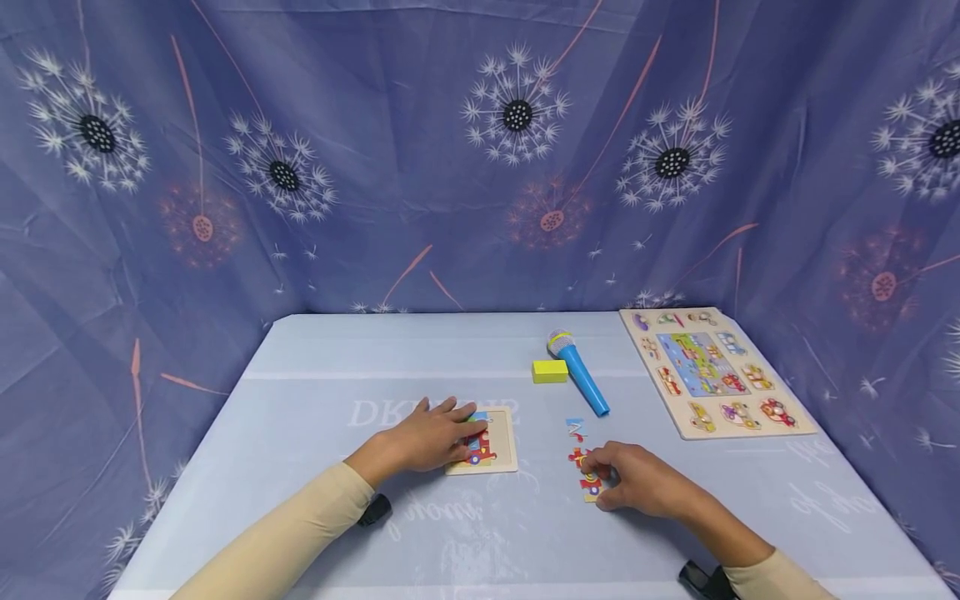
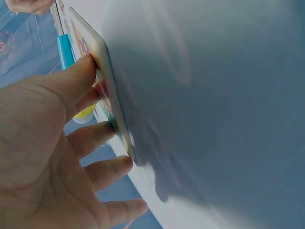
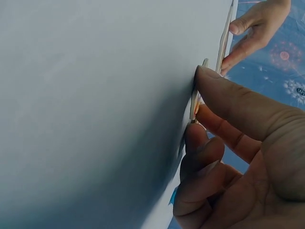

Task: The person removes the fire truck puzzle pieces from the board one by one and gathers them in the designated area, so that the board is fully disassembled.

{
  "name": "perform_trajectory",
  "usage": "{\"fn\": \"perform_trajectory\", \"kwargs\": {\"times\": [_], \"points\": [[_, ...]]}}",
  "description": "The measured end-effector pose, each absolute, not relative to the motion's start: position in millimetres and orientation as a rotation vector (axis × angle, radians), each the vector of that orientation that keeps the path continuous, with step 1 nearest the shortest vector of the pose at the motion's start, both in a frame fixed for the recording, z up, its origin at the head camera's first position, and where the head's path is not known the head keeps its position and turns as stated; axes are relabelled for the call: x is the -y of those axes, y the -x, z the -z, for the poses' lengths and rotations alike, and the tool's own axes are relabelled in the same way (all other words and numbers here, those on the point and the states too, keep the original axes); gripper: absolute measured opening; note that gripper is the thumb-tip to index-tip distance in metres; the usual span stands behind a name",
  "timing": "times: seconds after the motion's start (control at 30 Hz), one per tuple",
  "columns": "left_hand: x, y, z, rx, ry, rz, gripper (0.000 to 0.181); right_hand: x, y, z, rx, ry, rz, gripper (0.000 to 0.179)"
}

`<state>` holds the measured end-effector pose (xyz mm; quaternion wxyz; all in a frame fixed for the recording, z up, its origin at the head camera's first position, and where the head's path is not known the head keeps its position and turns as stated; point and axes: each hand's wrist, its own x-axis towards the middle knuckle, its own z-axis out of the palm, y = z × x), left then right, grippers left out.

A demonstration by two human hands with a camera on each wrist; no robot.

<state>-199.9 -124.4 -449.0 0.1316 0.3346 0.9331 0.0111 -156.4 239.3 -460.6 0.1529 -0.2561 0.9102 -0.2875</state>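
My left hand [image 1: 431, 437] rests with spread fingers on a small wooden jigsaw puzzle tray [image 1: 513, 440], touching its rim and a few fitted pieces showing a red vehicle. In the left wrist view the thumb lies at the tray's near edge [image 2: 114, 95]. To the right, my right hand [image 1: 645, 482] is low over a short column of loose puzzle pieces. Thumb and fingers pinch a flat puzzle piece [image 3: 194, 102] by its edges in the right wrist view. Red and yellow pieces [image 1: 591, 485] show beside those fingertips, partly covered by them. A blue and white piece [image 1: 574, 428] lies farther back.
Behind the loose pieces are a yellow block [image 1: 550, 372] and a blue toy microphone [image 1: 585, 379]. A large wooden peg puzzle [image 1: 678, 417] lies at the back right. A blue dandelion-print curtain [image 1: 420, 167] hangs around the pale table [image 1: 315, 400].
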Motion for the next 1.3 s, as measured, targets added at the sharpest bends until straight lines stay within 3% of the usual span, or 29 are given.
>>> {"fn": "perform_trajectory", "kwargs": {"times": [0.33, 0.7, 1.3], "points": [[125.9, 196.2, 453.5, -2.709, -0.963, -0.053, 0.054, -237.1, 153.5, 455.5, -2.587, 0.666, 0.801, 0.039], [125.6, 193.2, 455.5, -2.706, -0.956, -0.057, 0.054, -238.1, 167.0, 435.1, -2.591, 0.734, 0.928, 0.029], [123.9, 200.5, 448.0, -2.684, -0.949, -0.066, 0.059, -187.5, 193.1, 433.6, -2.609, 0.707, 1.030, 0.025]]}}
